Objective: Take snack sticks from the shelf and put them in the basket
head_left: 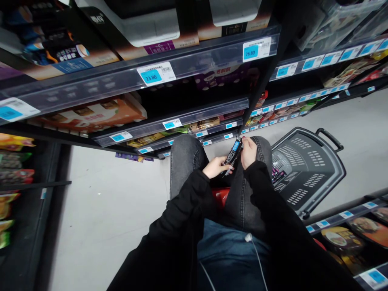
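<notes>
Between my knees I hold a slim black packet [233,152] with white lettering and a blue patch, slanting up to the right; there may be more than one packet together. My left hand [216,167] is closed around its lower end, thumb on top. My right hand [249,152] pinches the upper end near my right knee. The contents do not show. Beside my right leg stands a grey shopping basket [325,161] with slotted walls, and several dark, pink-marked packets [277,174] lie in it, partly hidden by my leg.
Ahead rises a shelf rack [206,66] with price tags and boxed goods, its lower levels close to my knees. Another rack [33,202] stands at the left. Packaged food [342,238] fills a shelf at the lower right. Something red [222,196] shows beneath me, above the pale floor [100,218].
</notes>
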`<state>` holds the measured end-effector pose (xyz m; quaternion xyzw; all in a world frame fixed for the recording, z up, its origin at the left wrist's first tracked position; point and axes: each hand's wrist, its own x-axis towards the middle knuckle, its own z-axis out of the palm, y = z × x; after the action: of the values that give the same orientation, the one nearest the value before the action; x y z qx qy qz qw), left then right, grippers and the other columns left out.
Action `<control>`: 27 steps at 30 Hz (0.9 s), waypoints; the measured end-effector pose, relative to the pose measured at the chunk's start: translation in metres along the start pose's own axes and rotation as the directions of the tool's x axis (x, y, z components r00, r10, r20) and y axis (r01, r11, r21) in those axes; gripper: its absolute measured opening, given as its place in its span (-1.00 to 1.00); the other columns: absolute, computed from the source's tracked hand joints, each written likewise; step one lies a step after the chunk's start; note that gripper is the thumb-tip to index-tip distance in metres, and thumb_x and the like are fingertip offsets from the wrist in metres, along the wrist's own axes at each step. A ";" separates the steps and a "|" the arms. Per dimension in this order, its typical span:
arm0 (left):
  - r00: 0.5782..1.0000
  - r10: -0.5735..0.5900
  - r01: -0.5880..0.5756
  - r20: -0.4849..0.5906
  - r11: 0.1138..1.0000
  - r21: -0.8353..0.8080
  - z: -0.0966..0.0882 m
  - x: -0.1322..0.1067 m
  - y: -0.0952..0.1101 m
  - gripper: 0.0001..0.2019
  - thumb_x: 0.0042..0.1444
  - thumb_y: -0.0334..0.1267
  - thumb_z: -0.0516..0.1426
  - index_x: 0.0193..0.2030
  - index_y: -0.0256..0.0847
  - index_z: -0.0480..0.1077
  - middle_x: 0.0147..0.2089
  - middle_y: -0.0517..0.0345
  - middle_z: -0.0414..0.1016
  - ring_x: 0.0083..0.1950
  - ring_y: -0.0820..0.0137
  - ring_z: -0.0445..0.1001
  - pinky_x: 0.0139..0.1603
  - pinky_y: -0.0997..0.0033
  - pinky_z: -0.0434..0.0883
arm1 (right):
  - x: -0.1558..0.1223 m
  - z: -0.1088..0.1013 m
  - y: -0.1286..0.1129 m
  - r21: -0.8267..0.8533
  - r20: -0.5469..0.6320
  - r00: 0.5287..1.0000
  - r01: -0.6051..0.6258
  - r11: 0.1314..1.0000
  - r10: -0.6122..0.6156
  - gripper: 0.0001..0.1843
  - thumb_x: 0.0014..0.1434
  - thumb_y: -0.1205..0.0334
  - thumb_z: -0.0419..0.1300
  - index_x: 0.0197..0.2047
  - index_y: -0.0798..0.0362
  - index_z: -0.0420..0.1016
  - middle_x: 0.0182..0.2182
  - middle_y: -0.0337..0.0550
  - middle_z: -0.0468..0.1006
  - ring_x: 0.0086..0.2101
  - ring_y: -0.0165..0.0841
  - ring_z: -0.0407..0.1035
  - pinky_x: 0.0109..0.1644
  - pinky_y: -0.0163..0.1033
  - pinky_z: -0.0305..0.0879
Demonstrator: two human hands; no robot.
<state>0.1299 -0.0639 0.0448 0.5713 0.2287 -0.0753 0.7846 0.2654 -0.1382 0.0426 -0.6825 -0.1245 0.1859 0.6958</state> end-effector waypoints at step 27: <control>0.983 -0.036 0.064 0.181 0.986 -0.154 -0.002 -0.010 0.020 -0.50 -0.27 -0.25 0.38 -0.18 -0.42 0.35 -0.13 -0.21 0.51 -0.29 0.28 0.55 -0.26 0.30 0.51 | 0.007 -0.001 0.005 -0.053 -0.095 0.995 0.030 0.998 -0.035 -0.58 0.09 -0.14 0.02 -0.42 0.10 0.29 -0.54 -0.28 0.26 -0.46 -0.44 0.16 -0.34 -0.33 0.14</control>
<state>0.1282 -0.0565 0.0659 0.4918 0.1773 -0.1272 0.8429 0.2717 -0.1357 0.0374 -0.7061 -0.1068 0.1384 0.6862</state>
